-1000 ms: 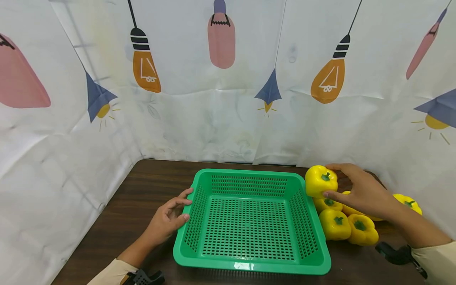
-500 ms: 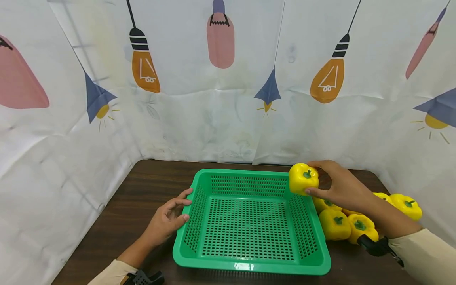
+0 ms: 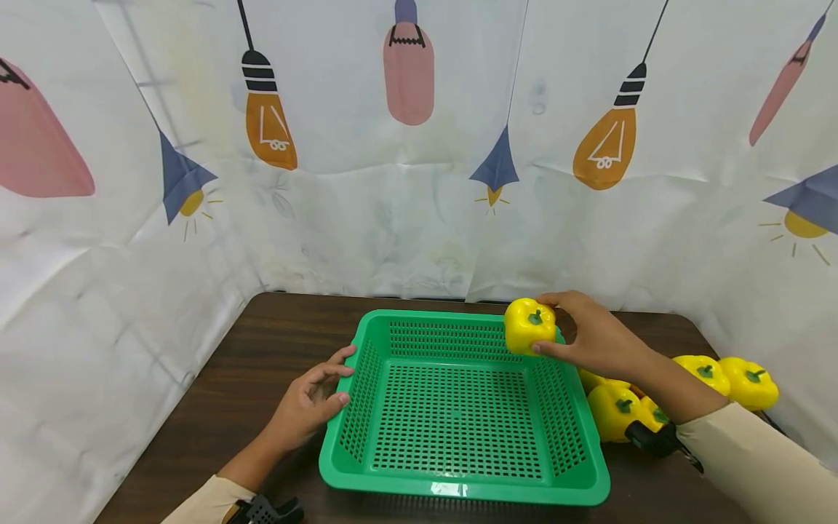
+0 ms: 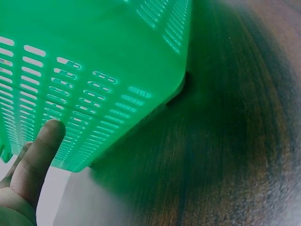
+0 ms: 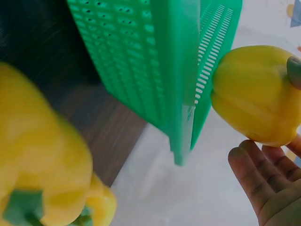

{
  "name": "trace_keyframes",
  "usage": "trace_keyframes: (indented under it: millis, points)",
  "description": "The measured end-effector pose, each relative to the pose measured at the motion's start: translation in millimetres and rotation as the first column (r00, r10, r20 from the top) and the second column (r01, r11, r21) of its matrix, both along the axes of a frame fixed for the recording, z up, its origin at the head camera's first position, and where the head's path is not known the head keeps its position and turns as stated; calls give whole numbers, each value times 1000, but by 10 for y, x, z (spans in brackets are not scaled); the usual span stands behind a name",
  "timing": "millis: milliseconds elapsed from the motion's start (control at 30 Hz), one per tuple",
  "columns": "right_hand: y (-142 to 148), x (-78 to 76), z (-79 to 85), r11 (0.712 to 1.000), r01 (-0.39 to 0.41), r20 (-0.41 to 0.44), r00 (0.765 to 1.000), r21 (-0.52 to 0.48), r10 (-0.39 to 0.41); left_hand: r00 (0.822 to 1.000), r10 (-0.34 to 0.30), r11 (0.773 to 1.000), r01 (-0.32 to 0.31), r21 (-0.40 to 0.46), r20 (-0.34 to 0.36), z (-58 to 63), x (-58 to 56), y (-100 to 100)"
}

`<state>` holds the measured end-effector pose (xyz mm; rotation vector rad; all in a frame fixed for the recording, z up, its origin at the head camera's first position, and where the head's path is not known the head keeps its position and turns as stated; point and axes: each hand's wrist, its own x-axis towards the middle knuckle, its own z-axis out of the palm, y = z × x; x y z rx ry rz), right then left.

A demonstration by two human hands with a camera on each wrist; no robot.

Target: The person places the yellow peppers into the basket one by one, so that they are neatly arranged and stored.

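Observation:
A green perforated plastic basket [image 3: 458, 489] stands on the dark wooden table. My left hand [image 3: 304, 404] rests at its left rim, fingers loosely bent; in the left wrist view a finger [image 4: 40, 155] lies against the slotted side wall. Over the basket's back right corner, my right hand [image 3: 585, 338] pinches a yellow bell pepper [image 3: 526, 327] between thumb and fingers, its green stem facing the head camera. The right wrist view shows the same bell pepper [image 5: 256, 94] beyond the basket's wall, with the thumb on one side and fingertips on the other.
Several more yellow bell peppers [image 3: 612, 418] lie right of the basket, partly hidden by the right forearm. Two of them [image 3: 751, 384] sit further right. A printed white cloth [image 3: 393, 233] hangs behind the dark table [image 3: 294, 327].
My right hand has carried the bell pepper leftward, from above the pepper pile to over the basket's back right corner. The left hand and the basket have stayed put.

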<state>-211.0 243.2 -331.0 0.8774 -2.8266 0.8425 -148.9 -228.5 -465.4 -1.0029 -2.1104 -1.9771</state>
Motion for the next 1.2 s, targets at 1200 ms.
trace_keyframes:
  millis: [1200]
  points:
    - [-728,-176,13,992,-118,72,990,-38,121,1000,11,1000,-11,3,9,-6,-5,9]
